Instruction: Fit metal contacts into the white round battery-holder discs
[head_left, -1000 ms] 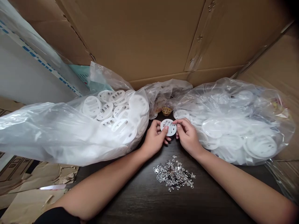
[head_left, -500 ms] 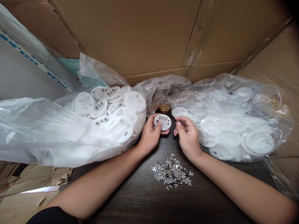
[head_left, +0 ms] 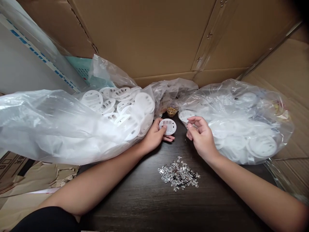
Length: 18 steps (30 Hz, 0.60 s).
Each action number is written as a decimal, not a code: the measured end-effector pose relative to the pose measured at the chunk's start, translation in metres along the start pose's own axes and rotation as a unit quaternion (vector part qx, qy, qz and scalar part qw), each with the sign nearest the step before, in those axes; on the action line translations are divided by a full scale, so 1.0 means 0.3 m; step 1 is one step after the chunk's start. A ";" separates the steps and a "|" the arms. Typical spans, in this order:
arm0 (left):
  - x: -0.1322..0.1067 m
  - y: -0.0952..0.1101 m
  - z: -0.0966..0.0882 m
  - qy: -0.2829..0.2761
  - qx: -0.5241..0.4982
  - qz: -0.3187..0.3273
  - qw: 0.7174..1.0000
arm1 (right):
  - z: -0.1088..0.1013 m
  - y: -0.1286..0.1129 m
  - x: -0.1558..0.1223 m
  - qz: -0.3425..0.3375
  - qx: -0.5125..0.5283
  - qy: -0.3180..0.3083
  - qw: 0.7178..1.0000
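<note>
My left hand grips a white round plastic disc by its left side, thumb on top and fingers underneath. The disc has moulded slots and small rectangular holes and is held over the dark table. To its right, apart from it, my right hand pinches a small metal piece between thumb and forefinger; its exact shape is too small to tell. Nearer to me lies a loose pile of small silvery metal pieces, some with springs.
A clear plastic bag on the left holds many similar discs. Another bag of discs lies on the right. Behind my hands stands a small cup of gold-coloured parts. Cardboard walls enclose the back and right side.
My right hand has moved away from the disc, to the right. My left hand still holds the disc in about the same place. The view has shifted slightly.
</note>
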<state>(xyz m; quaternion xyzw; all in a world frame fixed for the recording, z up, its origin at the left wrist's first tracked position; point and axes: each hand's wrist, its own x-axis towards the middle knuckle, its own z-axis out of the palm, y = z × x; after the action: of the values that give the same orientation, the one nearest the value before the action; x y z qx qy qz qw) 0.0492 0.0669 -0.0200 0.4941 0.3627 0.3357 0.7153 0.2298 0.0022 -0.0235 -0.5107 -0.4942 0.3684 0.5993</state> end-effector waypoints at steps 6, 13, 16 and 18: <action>0.008 0.018 -0.008 0.024 0.004 -0.004 1.000 | -0.022 0.036 0.060 -0.006 -0.092 -0.084 0.992; 0.027 0.000 0.058 0.040 -0.048 0.018 0.998 | -0.006 0.072 0.072 -0.058 -0.131 -0.054 0.988; 0.018 -0.016 0.042 0.005 -0.068 0.044 0.997 | -0.012 0.071 0.063 -0.080 -0.142 -0.048 0.985; 0.008 -0.023 0.027 -0.025 -0.087 0.055 0.994 | -0.013 0.065 0.059 -0.088 -0.144 -0.045 0.985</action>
<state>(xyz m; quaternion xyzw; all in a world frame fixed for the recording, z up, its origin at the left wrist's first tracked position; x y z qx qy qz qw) 0.0580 0.0633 -0.0249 0.4574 0.2864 0.3922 0.7449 0.2391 0.0221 -0.0389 -0.5291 -0.6116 0.2620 0.5266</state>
